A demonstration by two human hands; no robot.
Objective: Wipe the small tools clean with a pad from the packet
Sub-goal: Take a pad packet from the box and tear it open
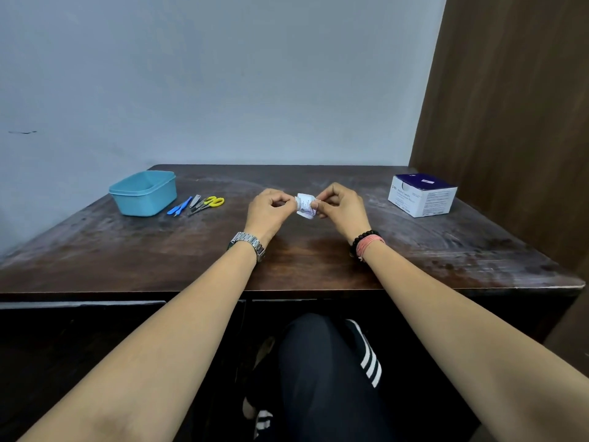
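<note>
A small white packet (305, 205) with purple print is held above the middle of the dark wooden table (318, 260). My left hand (271, 210) pinches its left edge and my right hand (341, 207) pinches its right edge. Whether the packet is torn open is too small to tell. The small tools lie at the left: a blue-handled tool (179, 207), a metal nail clipper (195, 201), tweezers (198, 208) and yellow-handled scissors (213, 202).
A light blue plastic tub (144, 193) stands at the table's back left, beside the tools. A white and dark blue box (422, 194) sits at the back right, near a brown wooden panel (510, 122). A grey wall rises behind.
</note>
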